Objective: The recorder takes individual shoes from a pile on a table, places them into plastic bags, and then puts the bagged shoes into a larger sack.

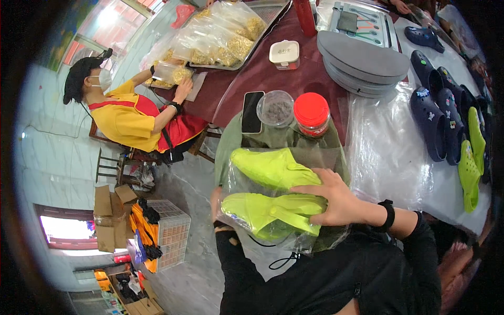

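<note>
In front of me a pair of lime-green clogs [262, 210] lies side by side inside a clear plastic bag [338, 157]. My right hand [338, 199] reaches in from the right with its fingers curled over the heel ends of both clogs. At the toe side, my left hand [216, 202] shows only as a sliver beside the bag; its fingers are hidden. Under the bag is a green cloth [233, 139]. Just beyond the clogs stand a red-lidded jar [312, 114], a round clear tub [275, 108] and a dark phone [252, 112].
To the right lie flat clear bags [386, 152], several navy clogs [428, 123] and more lime clogs [469, 176]. Grey sole-shaped sheets [362, 60] are stacked at the back. At left, a seated person [128, 113] handles bagged yellow pieces beside a filled tray [223, 37].
</note>
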A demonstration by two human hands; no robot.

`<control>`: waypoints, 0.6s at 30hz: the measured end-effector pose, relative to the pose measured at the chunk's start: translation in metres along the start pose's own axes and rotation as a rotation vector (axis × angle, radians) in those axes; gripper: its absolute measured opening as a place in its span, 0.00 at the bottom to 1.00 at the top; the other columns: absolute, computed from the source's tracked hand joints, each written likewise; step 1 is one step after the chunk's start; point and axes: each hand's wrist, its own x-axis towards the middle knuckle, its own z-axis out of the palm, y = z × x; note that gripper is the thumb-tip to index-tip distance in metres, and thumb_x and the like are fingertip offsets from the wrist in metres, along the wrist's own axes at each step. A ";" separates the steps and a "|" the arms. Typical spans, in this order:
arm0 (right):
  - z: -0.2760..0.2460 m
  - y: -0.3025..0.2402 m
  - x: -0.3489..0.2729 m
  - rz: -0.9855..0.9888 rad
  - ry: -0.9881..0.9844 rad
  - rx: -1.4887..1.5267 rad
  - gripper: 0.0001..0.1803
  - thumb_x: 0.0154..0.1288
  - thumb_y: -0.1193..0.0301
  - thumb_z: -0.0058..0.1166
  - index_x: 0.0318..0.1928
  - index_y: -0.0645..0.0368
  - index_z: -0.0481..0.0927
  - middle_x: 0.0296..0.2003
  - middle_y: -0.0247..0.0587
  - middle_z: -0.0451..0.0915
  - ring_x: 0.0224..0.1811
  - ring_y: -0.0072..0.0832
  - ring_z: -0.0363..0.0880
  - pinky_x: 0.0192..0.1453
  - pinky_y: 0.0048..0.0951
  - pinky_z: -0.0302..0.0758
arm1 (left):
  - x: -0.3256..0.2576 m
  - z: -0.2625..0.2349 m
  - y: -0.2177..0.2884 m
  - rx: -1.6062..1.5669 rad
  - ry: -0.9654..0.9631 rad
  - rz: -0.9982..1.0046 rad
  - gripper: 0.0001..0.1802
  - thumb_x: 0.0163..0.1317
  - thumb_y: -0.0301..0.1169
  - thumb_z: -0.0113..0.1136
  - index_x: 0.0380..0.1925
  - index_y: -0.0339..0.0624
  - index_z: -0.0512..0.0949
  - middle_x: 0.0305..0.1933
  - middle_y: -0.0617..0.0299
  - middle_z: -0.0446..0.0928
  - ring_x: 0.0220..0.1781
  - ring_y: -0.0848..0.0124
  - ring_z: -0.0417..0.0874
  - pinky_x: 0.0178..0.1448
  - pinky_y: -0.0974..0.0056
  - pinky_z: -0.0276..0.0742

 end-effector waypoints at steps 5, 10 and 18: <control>0.009 -0.018 0.009 -0.024 -0.016 -0.243 0.35 0.41 0.56 0.63 0.57 0.41 0.76 0.58 0.69 0.60 0.57 0.57 0.63 0.62 0.47 0.60 | 0.031 -0.057 0.003 0.548 -0.204 0.601 0.19 0.66 0.36 0.44 0.44 0.28 0.72 0.44 0.47 0.77 0.41 0.56 0.80 0.41 0.53 0.75; 0.033 -0.036 0.027 -0.062 -0.028 -0.312 0.36 0.44 0.50 0.64 0.57 0.42 0.76 0.61 0.70 0.58 0.58 0.56 0.63 0.62 0.49 0.60 | 0.006 -0.040 0.025 0.180 0.019 0.094 0.28 0.66 0.44 0.50 0.57 0.33 0.66 0.57 0.47 0.71 0.55 0.54 0.75 0.51 0.49 0.74; 0.097 -0.035 0.054 -0.235 0.081 -0.307 0.36 0.48 0.49 0.62 0.58 0.47 0.73 0.66 0.65 0.52 0.65 0.55 0.58 0.64 0.55 0.58 | -0.034 -0.009 0.040 0.872 0.086 0.320 0.26 0.62 0.30 0.57 0.57 0.30 0.65 0.53 0.49 0.74 0.54 0.60 0.75 0.56 0.60 0.71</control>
